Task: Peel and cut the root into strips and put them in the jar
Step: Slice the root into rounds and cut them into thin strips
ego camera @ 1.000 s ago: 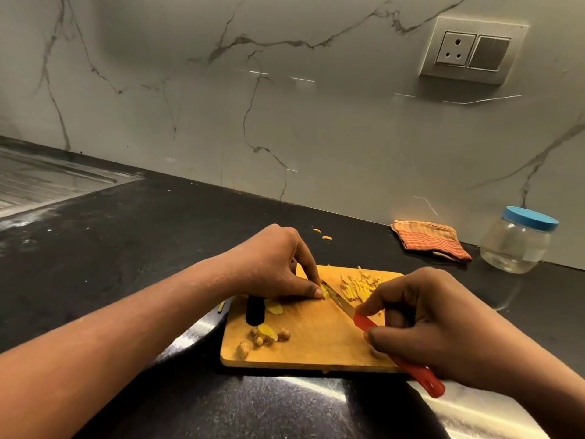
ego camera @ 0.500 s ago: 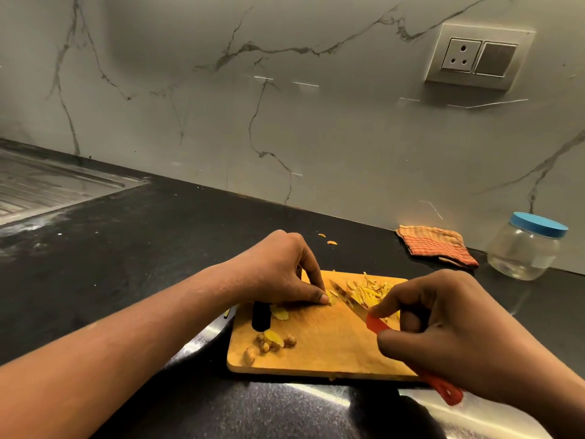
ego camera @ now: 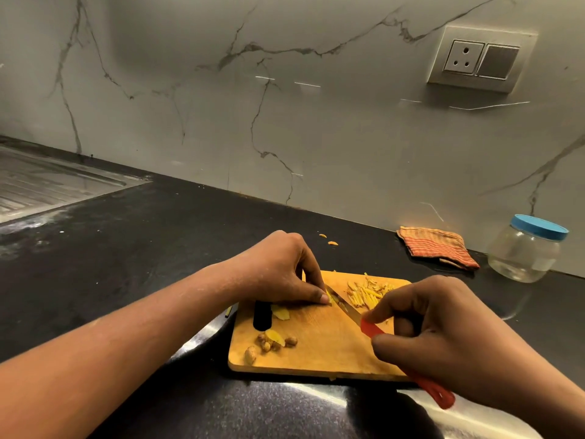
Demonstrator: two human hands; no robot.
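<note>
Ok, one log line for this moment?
phase: slicing | left hand holds root piece on cutting board | right hand grips knife | cut strips piled | jar lidded

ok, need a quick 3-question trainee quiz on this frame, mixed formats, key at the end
1. Which hand holds the red-handled knife? A left, B right, C neither.
2. True or false: the jar has its blue lid on.
3. Fill in: the left hand pins a root piece on the wooden ___.
Key: 1 B, the right hand; 2 true; 3 cutting board.
</note>
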